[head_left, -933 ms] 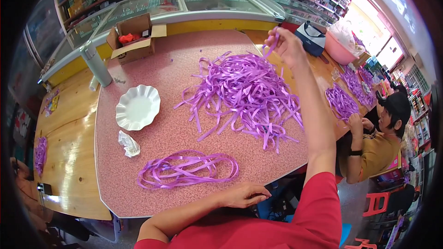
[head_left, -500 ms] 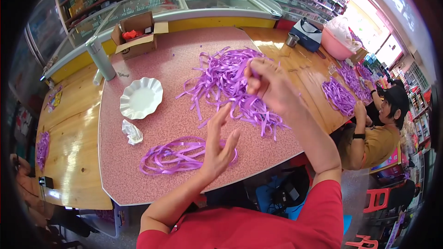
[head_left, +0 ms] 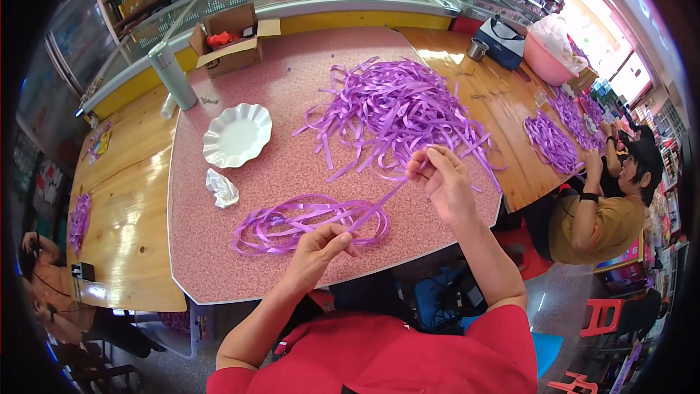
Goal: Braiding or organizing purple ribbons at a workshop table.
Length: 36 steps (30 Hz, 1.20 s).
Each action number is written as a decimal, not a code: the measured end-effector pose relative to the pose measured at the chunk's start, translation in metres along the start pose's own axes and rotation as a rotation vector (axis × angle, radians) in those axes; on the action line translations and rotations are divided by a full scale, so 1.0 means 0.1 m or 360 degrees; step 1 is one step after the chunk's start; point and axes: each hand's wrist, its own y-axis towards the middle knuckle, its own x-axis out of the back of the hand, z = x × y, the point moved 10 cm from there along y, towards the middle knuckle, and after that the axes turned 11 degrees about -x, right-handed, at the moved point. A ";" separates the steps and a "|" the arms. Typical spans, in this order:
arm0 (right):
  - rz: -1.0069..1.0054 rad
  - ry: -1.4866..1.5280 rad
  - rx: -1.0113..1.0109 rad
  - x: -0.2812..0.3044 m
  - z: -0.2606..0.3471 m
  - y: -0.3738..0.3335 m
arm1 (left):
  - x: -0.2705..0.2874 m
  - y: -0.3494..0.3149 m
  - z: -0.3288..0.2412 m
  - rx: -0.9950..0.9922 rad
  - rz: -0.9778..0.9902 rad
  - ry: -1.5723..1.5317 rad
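Observation:
A length of purple ribbon [head_left: 386, 198] runs taut between my two hands above the pink table. My left hand [head_left: 318, 249] pinches its lower end, beside a loose coil of purple ribbon [head_left: 271, 223] lying near the table's front edge. With thumb and fingertips, my right hand [head_left: 443, 184] grips the upper end, just in front of a big tangled heap of purple ribbons [head_left: 397, 106]. Whether the stretched piece joins the coil or the heap I cannot tell.
A white scalloped bowl [head_left: 238, 136] and crumpled white paper [head_left: 222, 188] lie at left. Behind them stand a grey-green flask [head_left: 173, 76] and an open cardboard box [head_left: 232, 45]. At right, a person [head_left: 604, 208] sits by another ribbon pile [head_left: 550, 144] on the wooden table [head_left: 503, 164].
My right hand has come down and nearer from over the heap. My left hand, open before, has closed on ribbon, and a stretch now spans both hands. The view has shifted slightly.

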 end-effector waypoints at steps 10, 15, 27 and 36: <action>-0.0568 -0.1781 0.0243 0.44 -0.01 -0.36 | 0.39 -0.20 -0.23 -0.0085 -0.0226 0.0138; 0.0163 -0.1938 0.0774 -0.73 -0.05 -0.63 | 0.00 0.02 -0.23 -0.0060 0.0080 0.0418; 0.0266 -0.1577 0.0863 -0.77 -0.68 -0.97 | -0.03 -0.06 -0.13 0.0137 0.0233 0.0668; -0.0143 -0.1382 0.1122 -0.32 -0.80 -1.11 | -0.46 0.03 -0.30 -0.0596 0.0422 0.1689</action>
